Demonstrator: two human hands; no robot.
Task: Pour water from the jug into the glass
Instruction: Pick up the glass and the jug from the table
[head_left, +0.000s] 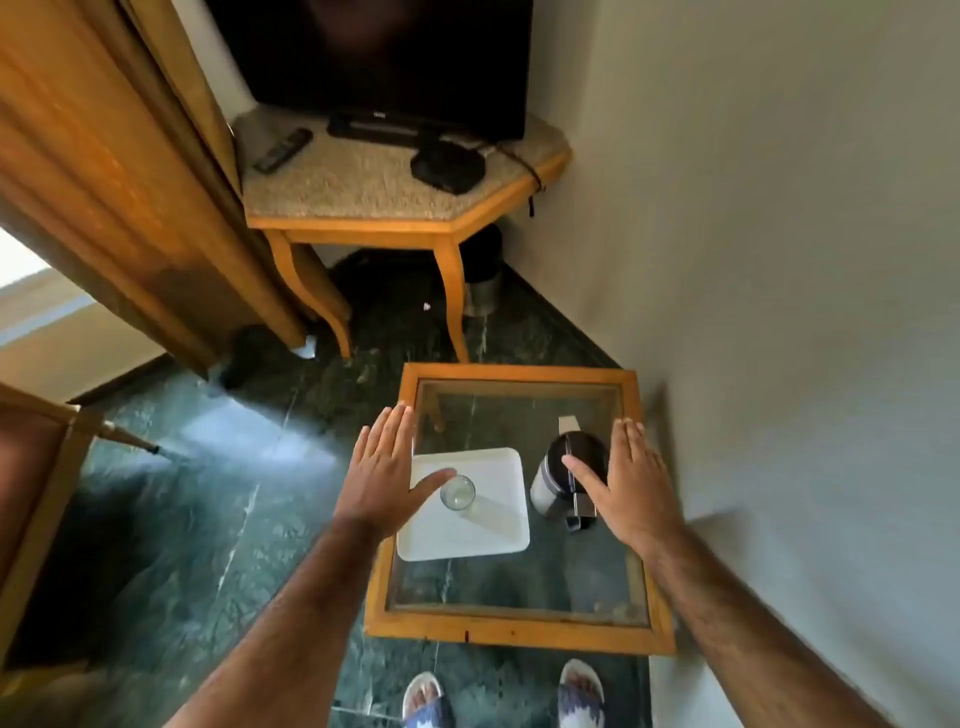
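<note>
The table (519, 636) is a low glass top in a wooden frame, standing close to a wall, and the green stone floor shows straight through it. That see-through surface is the first risk: depth over glass is hard to read, so a thing set down again could land harder than meant.

On the glass lies a white tray (488, 540), near the left edge of the frame. If it is nudged, I judge it could slide easily on so smooth a top and take its load along.

The jug (550, 483) stands upright on the bare glass just right of the tray, dark-lidded, with its handle towards the person. How full it is cannot be told; a heavy jug tipped fast would overshoot.

The right hand (631, 493) hovers above the jug, flat, its grip released and holding nothing. The left hand (387, 467) hovers likewise, released and empty, its thumb over the tray near the glass (457, 492).

The glass stands upright on the tray, clear, narrow and apparently empty, so it is light. A stray thumb or a strong stream could topple it, and its transparent rim is easy to miss.
</note>
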